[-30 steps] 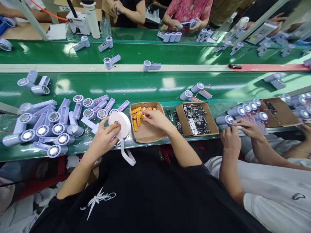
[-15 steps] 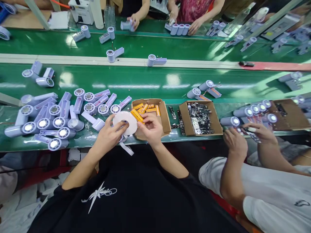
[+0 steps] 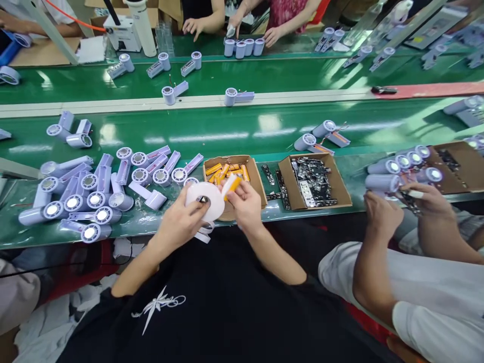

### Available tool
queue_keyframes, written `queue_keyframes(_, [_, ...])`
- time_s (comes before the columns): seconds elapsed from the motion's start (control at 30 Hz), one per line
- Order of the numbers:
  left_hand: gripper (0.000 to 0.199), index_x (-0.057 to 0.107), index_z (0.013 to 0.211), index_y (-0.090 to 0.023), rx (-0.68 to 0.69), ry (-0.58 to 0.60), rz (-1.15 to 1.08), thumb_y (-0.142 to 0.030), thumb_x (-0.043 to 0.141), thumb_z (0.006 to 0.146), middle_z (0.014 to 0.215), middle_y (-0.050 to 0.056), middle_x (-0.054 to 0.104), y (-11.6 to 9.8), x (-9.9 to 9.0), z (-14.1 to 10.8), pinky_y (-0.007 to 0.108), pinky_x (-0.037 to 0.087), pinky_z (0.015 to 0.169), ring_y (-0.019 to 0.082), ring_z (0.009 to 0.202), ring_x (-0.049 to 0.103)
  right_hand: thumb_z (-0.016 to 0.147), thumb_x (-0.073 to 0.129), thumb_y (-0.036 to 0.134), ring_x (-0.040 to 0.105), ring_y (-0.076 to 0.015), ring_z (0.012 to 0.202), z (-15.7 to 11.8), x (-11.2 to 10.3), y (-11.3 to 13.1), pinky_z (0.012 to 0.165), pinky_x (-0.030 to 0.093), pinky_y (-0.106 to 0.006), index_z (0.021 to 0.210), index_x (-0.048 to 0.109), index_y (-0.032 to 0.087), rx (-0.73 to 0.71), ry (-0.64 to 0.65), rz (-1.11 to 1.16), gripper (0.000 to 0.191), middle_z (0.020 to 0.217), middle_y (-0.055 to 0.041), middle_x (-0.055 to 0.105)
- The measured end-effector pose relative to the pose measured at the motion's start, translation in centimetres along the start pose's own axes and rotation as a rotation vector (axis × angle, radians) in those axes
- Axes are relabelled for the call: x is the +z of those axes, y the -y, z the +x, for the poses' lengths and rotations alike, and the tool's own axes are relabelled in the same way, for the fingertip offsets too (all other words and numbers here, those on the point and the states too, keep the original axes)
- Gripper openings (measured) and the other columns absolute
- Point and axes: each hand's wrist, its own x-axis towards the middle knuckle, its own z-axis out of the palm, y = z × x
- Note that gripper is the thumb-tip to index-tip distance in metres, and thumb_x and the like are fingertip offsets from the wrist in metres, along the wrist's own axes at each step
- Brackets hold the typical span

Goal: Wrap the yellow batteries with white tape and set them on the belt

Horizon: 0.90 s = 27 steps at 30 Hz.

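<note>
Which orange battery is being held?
The battery in the right hand, beside the white tape roll, with white on it; the others lie in the cardboard box.

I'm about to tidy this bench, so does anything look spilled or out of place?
Possibly: a few circuit boards lie loose on the bench, just left of the cardboard box that holds many similar ones, so they look stray.
</note>
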Motion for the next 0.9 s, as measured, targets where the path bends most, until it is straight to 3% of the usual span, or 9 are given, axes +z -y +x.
queue_keyframes(0.1, [0.040,0.075,0.138,-0.019,0.104,0.072,-0.148,-0.022,0.078,0.098,0.114,0.014,0.078,-1.6,2.0,-0.9,0.062,0.061,0.116,0.048,0.162,0.042,0.070,0.102,0.046,0.084,-0.0258,0.105,1.2,-2.8,-1.2,0.097,0.071,-0.040,0.111,0.076,0.021,-0.049,-0.261,0.120,0.055,0.114,-0.0090,0.086])
queue_keyframes(0.2, [0.046,0.072,0.142,-0.019,0.170,0.186,-0.253,-0.027,0.079,0.097,0.124,0.015,0.078,-1.5,3.4,0.8,0.062,0.059,0.119,0.047,0.163,0.041,0.077,0.097,0.046,0.080,-0.0215,0.118,5.5,-6.9,0.7,0.094,0.071,-0.032,0.112,0.073,0.025,-0.234,-0.419,0.160,0.047,0.126,-0.0044,0.082])
queue_keyframes(0.3, [0.055,0.071,0.144,-0.021,0.152,0.205,-0.285,-0.034,0.087,0.092,0.140,0.016,0.074,0.3,4.0,4.3,0.070,0.047,0.127,0.047,0.164,0.039,0.090,0.087,0.047,0.074,-0.0201,0.134,7.9,-8.8,3.1,0.097,0.071,-0.031,0.129,0.069,0.033,-0.331,-0.301,0.129,0.046,0.147,-0.0018,0.073])
queue_keyframes(0.37, [0.050,0.073,0.139,-0.021,0.141,0.141,-0.307,-0.041,0.084,0.095,0.141,0.015,0.075,1.6,4.0,5.6,0.065,0.046,0.128,0.042,0.158,0.048,0.091,0.086,0.052,0.074,-0.0198,0.133,7.2,-8.8,3.6,0.099,0.071,-0.035,0.136,0.067,0.039,-0.286,-0.130,0.097,0.050,0.151,0.0010,0.072])
queue_keyframes(0.47, [0.035,0.076,0.131,-0.018,-0.034,0.000,-0.266,-0.043,0.068,0.107,0.126,0.013,0.080,3.1,3.7,4.1,0.051,0.057,0.114,0.031,0.128,0.067,0.086,0.088,0.061,0.077,-0.0203,0.128,4.0,-9.2,2.1,0.099,0.072,-0.039,0.138,0.067,0.046,-0.156,0.019,0.066,0.058,0.146,0.0046,0.075])
queue_keyframes(0.57, [0.032,0.079,0.124,-0.019,-0.291,-0.055,-0.123,-0.040,0.059,0.111,0.114,0.012,0.081,4.5,3.4,0.6,0.048,0.059,0.101,0.028,0.109,0.069,0.080,0.093,0.062,0.079,-0.0189,0.120,1.4,-10.6,-0.3,0.091,0.074,-0.036,0.133,0.070,0.049,-0.041,0.003,0.108,0.060,0.139,0.0067,0.078])
queue_keyframes(0.7, [0.035,0.077,0.133,-0.019,-0.411,0.021,0.043,-0.039,0.060,0.109,0.128,0.015,0.078,7.2,3.0,-1.0,0.051,0.055,0.105,0.033,0.118,0.065,0.079,0.095,0.059,0.078,-0.0140,0.118,0.8,-10.8,-1.9,0.088,0.072,-0.030,0.130,0.069,0.052,-0.038,0.018,0.188,0.057,0.139,0.0093,0.077])
queue_keyframes(0.8, [0.043,0.069,0.146,-0.022,-0.411,0.126,0.148,-0.036,0.063,0.106,0.149,0.015,0.069,9.2,2.7,0.8,0.055,0.051,0.109,0.040,0.137,0.057,0.078,0.094,0.064,0.078,-0.0157,0.114,1.9,-9.1,-1.5,0.086,0.073,-0.034,0.129,0.065,0.051,-0.075,0.027,0.172,0.060,0.147,0.0072,0.073])
queue_keyframes(0.9, [0.048,0.064,0.152,-0.024,-0.385,0.259,0.226,-0.029,0.060,0.105,0.156,0.015,0.065,10.9,2.2,3.2,0.061,0.045,0.114,0.044,0.145,0.052,0.075,0.096,0.062,0.079,-0.0161,0.109,2.7,-7.7,-0.6,0.080,0.072,-0.032,0.127,0.063,0.050,-0.090,0.029,0.181,0.063,0.144,0.0060,0.074])
